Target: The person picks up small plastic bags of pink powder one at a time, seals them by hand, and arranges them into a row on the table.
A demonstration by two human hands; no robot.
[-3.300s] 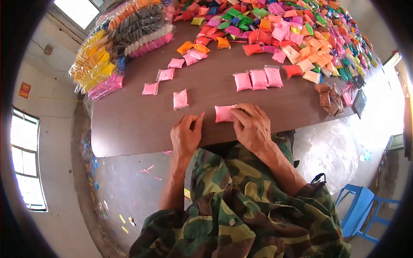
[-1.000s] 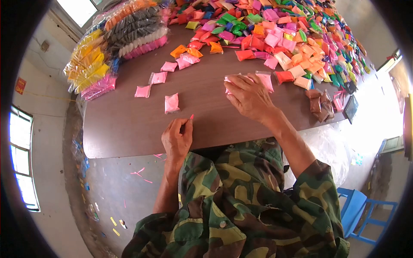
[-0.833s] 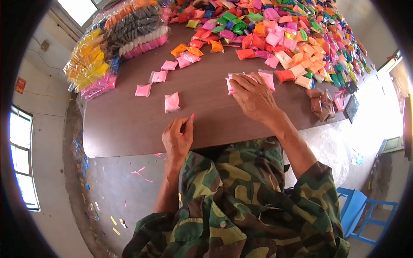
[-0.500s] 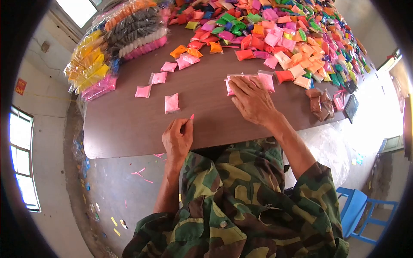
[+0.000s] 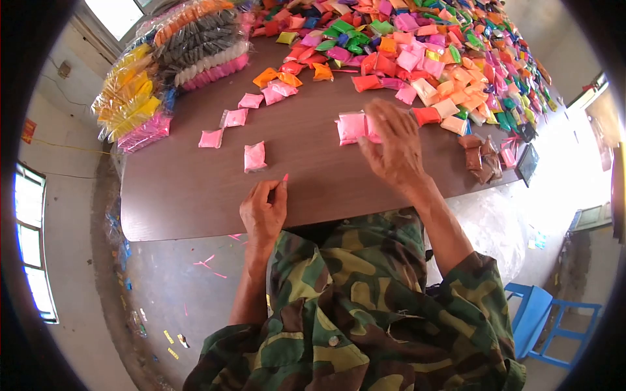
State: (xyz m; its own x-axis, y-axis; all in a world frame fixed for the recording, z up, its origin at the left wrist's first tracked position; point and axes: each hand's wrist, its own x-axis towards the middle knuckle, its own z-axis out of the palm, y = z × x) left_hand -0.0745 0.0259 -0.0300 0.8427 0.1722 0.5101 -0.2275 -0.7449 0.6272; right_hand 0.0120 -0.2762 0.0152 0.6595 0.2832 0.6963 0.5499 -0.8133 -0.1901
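My left hand (image 5: pixel 262 210) rests at the table's front edge, its fingers closed. From its pinch pokes the pink tip of a small strip (image 5: pixel 285 177); the remainder is hidden in the fingers. Just beyond it lies a single pink packet (image 5: pixel 255 156). My right hand (image 5: pixel 394 146) is open, fingers stretched forward and slightly blurred, over the right part of a short row of pink packets (image 5: pixel 353 128). The hand covers some of that row. More small pink packets (image 5: pixel 235 118) trail diagonally up the table to the left.
A large heap of multicoloured packets (image 5: pixel 417 52) covers the back and right of the brown table (image 5: pixel 182 195). Bagged stacks (image 5: pixel 205 52) stand at the back left. Brown packets (image 5: pixel 481 159) and a dark flat object (image 5: pixel 528 164) lie near the right edge. A blue stool (image 5: pixel 531 319) stands below.
My right hand has lifted its fingers and shifted right, uncovering the left end of the pink row. My left hand keeps its pinch. The whole view has drifted slightly.
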